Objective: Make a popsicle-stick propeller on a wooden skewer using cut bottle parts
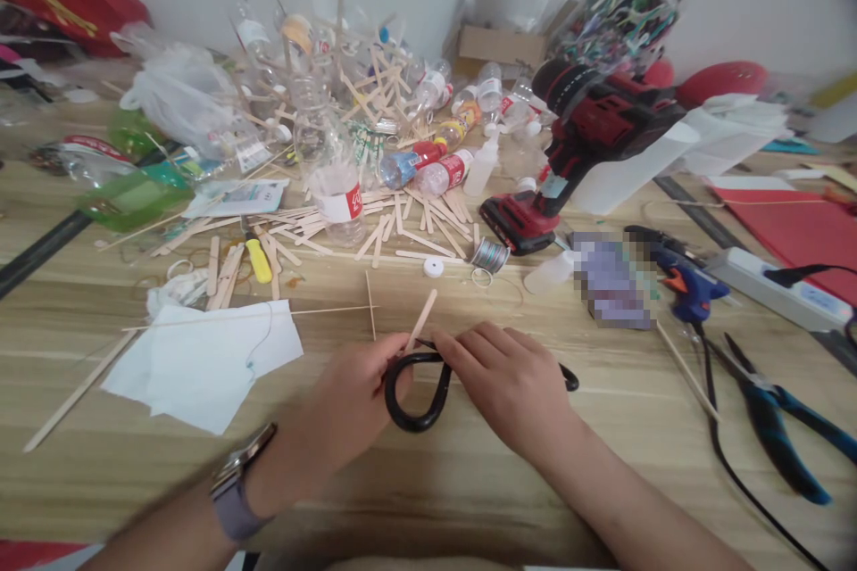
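Wrapped round the lower part of a wooden craft stick (422, 318), my left hand (365, 406) is closed, with a watch on its wrist. The stick points up and away. My right hand (505, 384) is closed over black-handled scissors (413, 422), whose large loop sticks out to the left by my left hand. Only a dark tip of the blades shows next to the stick; I cannot tell whether they touch it. Just beyond my left hand lie two thin crossed sticks (370, 303). White paper sheets (201, 366) rest to its left.
A red cordless drill (589, 134) stands at the back right. Several plastic bottles (331, 169) and loose craft sticks (395, 223) cover the back. Pliers (769, 410), a glue gun (686, 285) and a power strip (783, 285) lie right; a yellow-handled screwdriver (257, 260) lies left.
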